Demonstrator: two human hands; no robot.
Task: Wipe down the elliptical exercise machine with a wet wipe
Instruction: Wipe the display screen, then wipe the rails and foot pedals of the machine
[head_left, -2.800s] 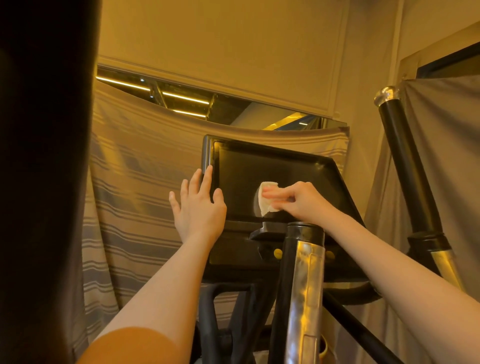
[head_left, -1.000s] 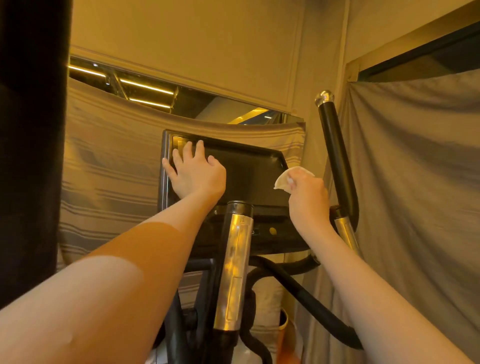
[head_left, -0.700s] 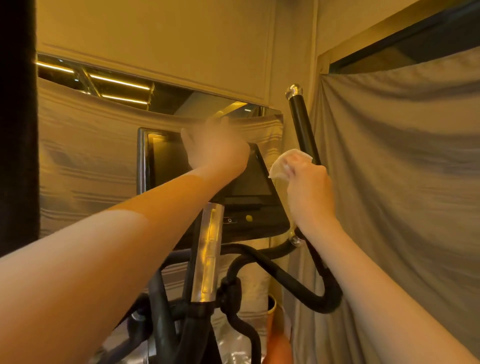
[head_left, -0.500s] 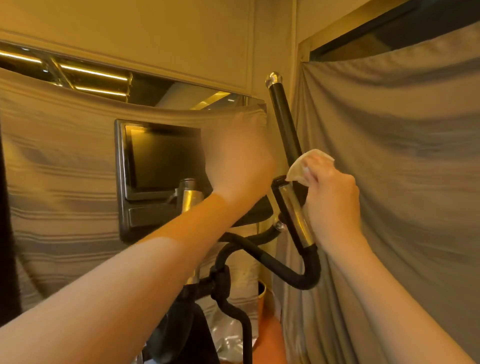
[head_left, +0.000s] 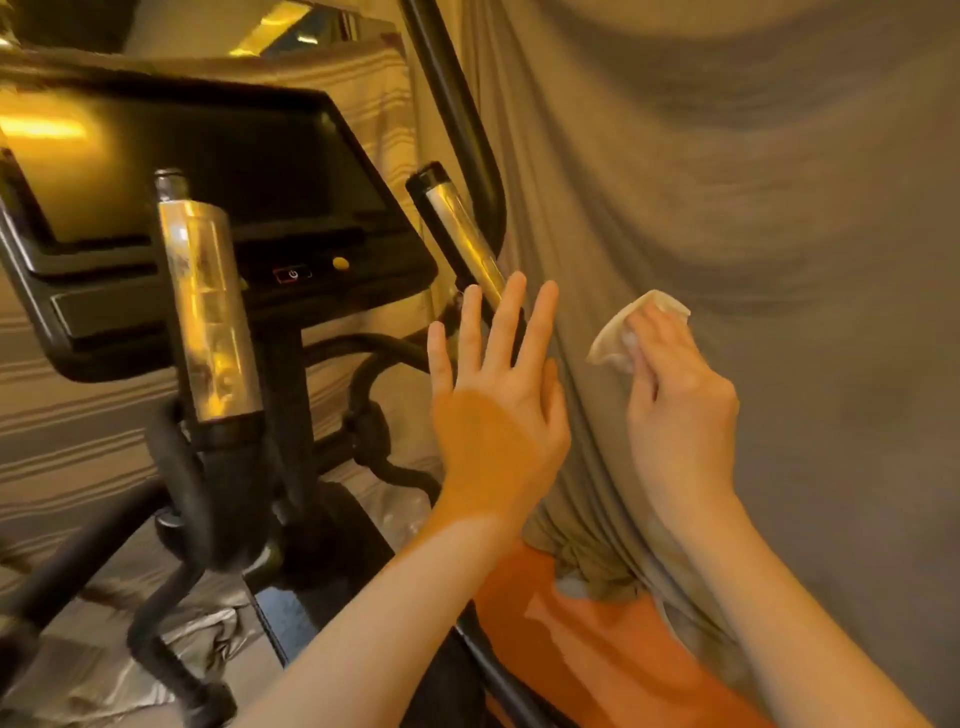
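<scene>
two bare forearms, no sleeves in view, left hand (head_left: 498, 410) without rings, right hand (head_left: 680, 410) likewise plain, wrists unadorned

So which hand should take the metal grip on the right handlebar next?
Right. The right hand already pinches the wet wipe and hovers just beside the metal grip. The left hand is open and empty, its fingers in front of the grip's lower end, so it would probably only steady the bar.

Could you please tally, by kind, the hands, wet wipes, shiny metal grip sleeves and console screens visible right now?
Hands: 2, left hand and right hand
Wet wipes: 1, wet wipe
Metal grip sleeves: 2, centre sleeve and right sleeve
Console screens: 1, console screen
Total: 6
</scene>
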